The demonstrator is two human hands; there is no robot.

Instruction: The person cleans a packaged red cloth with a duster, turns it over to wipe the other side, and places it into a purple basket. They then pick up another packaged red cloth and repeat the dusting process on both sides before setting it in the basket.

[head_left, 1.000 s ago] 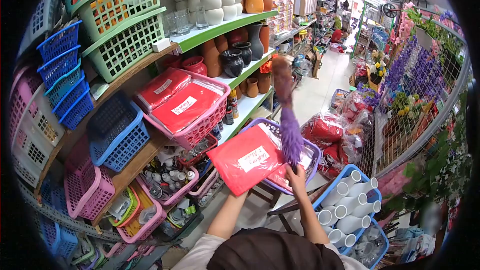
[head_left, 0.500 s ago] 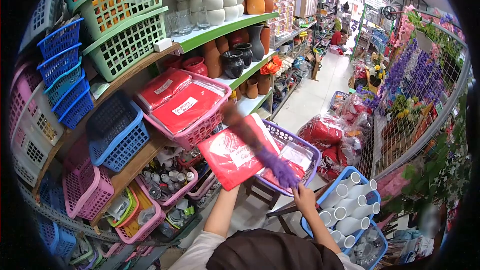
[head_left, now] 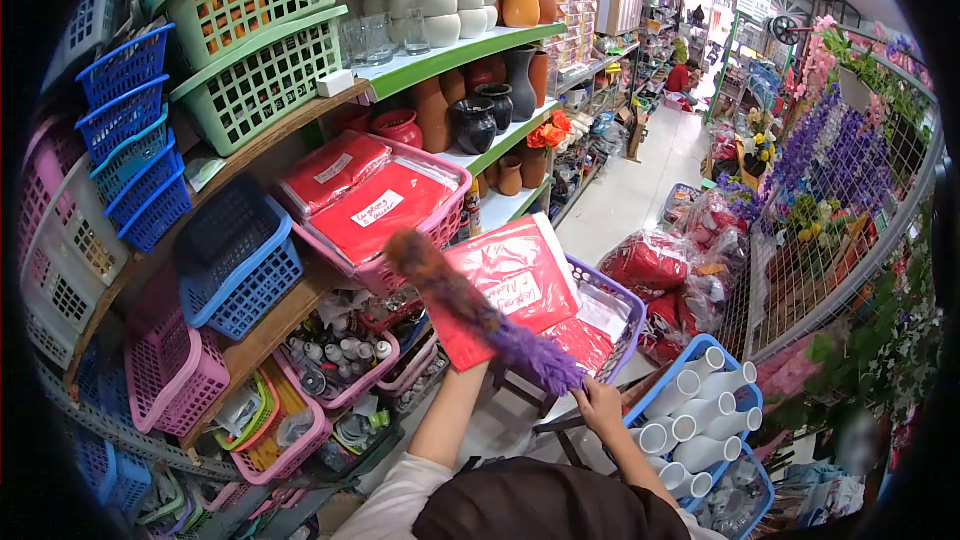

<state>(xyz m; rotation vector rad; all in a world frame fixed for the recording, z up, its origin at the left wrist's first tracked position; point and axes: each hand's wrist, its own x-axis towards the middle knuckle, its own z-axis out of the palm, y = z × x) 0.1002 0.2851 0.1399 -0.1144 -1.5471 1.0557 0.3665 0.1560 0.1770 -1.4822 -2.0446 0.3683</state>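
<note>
My right hand (head_left: 598, 406) grips the lower end of a fluffy duster (head_left: 500, 330), purple near the hand and brown towards its blurred tip. The duster passes across the front of a flat red plastic-wrapped packet (head_left: 515, 265) with a handwritten white label. My left hand (head_left: 468, 376) holds that packet up from below; its fingers are hidden behind the packet. Just beyond and to the right, a purple basket (head_left: 634, 325) contains more red packets (head_left: 580, 343). Left of the duster's tip, a pink basket (head_left: 462, 205) on the shelf carries red labelled packets (head_left: 372, 212).
Blue baskets (head_left: 748, 392) with white bottle-shaped vases stand close by my right arm. Shelves (head_left: 520, 37) with pots and vases line the left, above baskets of small goods. A wire mesh rack (head_left: 800, 290) with artificial flowers borders the right. A person in red (head_left: 681, 80) is far down the aisle.
The held packet has shifted right and turned a little. The duster's tip has swung left and towards me across it, while my right hand has moved slightly down.
</note>
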